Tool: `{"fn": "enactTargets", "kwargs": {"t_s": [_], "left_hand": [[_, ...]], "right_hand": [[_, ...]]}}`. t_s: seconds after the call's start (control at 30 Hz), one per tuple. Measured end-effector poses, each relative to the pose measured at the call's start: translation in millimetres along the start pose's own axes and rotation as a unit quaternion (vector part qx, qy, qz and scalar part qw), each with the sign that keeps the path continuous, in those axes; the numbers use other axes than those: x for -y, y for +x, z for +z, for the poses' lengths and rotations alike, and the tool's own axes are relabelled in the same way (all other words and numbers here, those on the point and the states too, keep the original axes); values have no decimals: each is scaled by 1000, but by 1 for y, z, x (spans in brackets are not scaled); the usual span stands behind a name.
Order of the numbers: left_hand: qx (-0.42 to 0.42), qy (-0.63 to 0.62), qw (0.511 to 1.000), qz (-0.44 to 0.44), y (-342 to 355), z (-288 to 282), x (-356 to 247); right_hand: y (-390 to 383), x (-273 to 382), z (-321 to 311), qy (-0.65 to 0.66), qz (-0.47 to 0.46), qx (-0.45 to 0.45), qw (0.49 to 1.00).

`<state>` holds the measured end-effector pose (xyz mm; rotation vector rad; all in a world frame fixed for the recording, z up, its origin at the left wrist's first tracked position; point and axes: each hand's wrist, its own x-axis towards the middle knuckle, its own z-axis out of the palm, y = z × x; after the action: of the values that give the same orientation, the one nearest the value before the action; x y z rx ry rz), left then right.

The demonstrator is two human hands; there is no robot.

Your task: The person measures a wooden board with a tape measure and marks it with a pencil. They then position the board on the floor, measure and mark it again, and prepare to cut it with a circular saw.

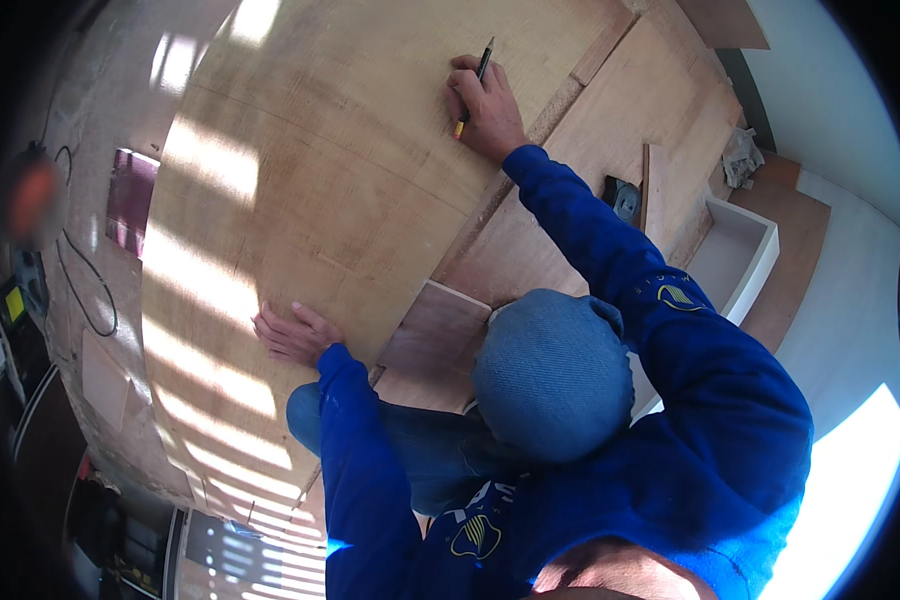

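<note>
A large, pale plywood sheet point(370, 130) spreads out in front of me, with bars of sunlight across its left part. A thin, dark line runs over its face. My right hand point(490, 108) rests near the sheet's right edge, its fingers closed round a dark pencil point(485, 62). The pencil's point is turned up and away from the wood, and its yellow-and-red end sticks out below the fingers. My left hand point(298, 335) lies flat on the sheet nearer to me, fingers stretched out, holding nothing.
To the right, a tape measure point(622, 198) and a narrow wood strip point(654, 190) lie on another board point(580, 160). Beyond stands a white open box point(770, 245). My bent knee point(552, 375) is close to the sheet. A blurred orange object point(35, 195) and a dark cable point(110, 320) are at left.
</note>
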<state>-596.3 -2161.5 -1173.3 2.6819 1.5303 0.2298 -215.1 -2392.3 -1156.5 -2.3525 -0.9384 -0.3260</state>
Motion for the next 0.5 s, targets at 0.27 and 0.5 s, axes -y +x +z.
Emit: {"fn": "enactTargets", "kwargs": {"t_s": [0.27, 0.5], "left_hand": [[-61, 3, 997, 41, 4, 7, 6], [-54, 6, 998, 16, 5, 3, 0]], "right_hand": [[5, 10, -4, 6, 56, 52, 997], [8, 13, -2, -38, 80, 85, 992]]}}
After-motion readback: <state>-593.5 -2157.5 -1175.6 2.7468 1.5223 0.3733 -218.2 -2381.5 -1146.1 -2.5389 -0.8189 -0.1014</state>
